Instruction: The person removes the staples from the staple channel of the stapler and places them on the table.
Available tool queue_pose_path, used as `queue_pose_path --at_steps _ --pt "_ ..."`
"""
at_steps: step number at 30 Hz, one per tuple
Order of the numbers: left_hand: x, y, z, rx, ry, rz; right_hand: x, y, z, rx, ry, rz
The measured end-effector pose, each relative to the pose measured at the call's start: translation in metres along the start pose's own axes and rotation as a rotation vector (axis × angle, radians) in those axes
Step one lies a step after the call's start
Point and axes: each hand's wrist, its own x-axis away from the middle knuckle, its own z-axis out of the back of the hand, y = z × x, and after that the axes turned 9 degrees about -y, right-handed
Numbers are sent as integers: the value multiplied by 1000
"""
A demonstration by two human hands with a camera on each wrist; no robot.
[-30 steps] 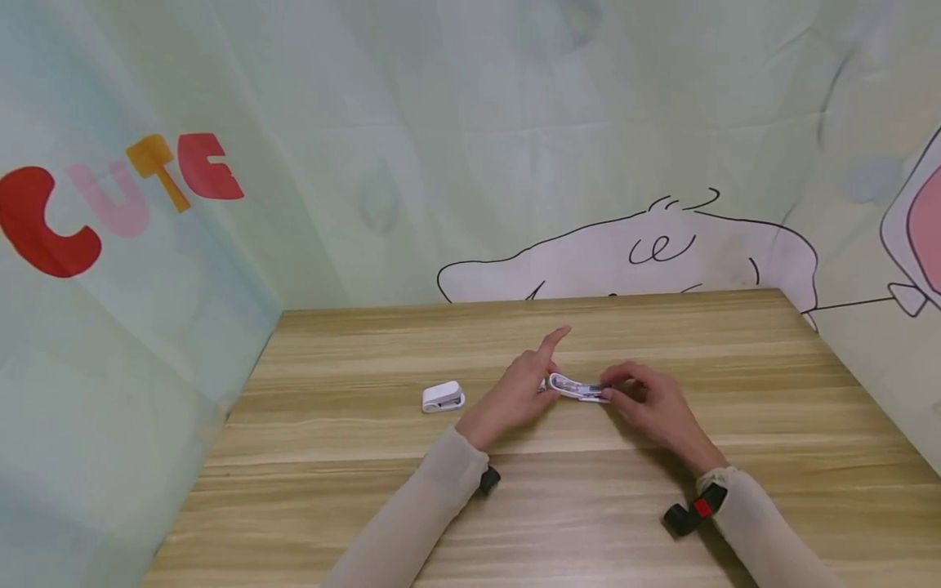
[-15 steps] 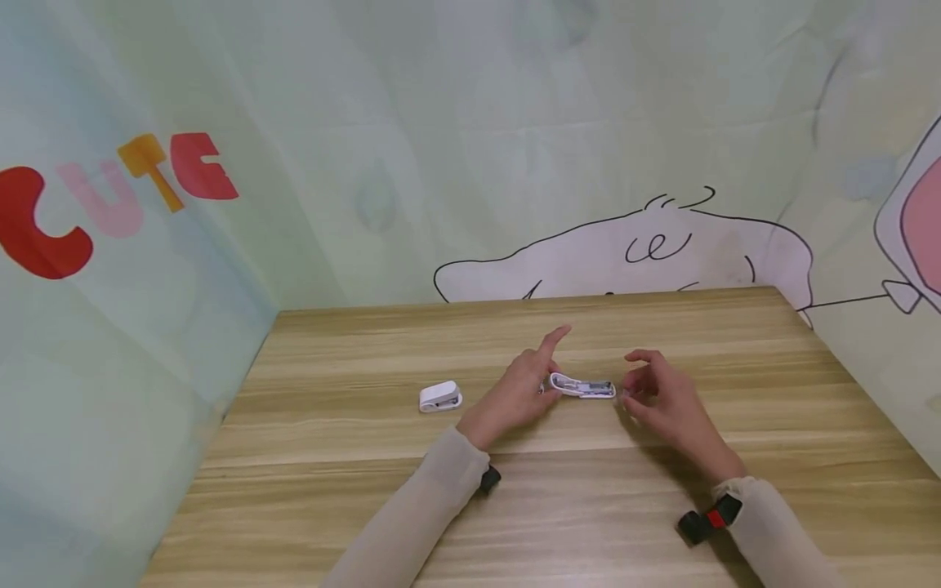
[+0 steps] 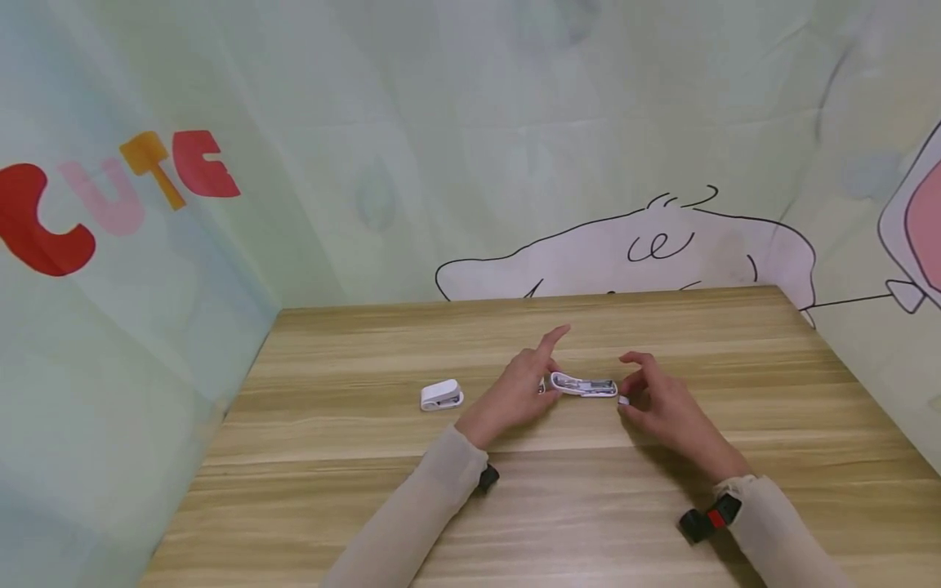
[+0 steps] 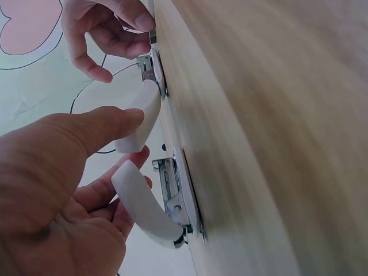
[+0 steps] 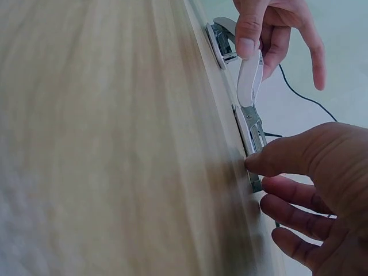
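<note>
Stapler [image 3: 594,387], lid [image 4: 148,112] raised, pinched by left grip [image 3: 517,387]; small piece [image 3: 623,401] just beyond its right end, pinched by right grip [image 3: 665,406]; second stapler [image 3: 441,395] to its left.

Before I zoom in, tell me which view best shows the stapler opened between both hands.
The head view: it shows the open stapler from above, inside visible, though small. The left wrist view shows it larger, side-on, the left hand covering part of it; the right wrist view is also side-on, again partly covered.
</note>
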Motion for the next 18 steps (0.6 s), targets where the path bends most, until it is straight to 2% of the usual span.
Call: queue_pose_path --at_steps 10,18 --pt "8 -8 10 4 -14 20 -4 -4 -2 -65 68 -13" --pt "14 -17 17 92 -21 17 -21 -15 -8 -175 35 5"
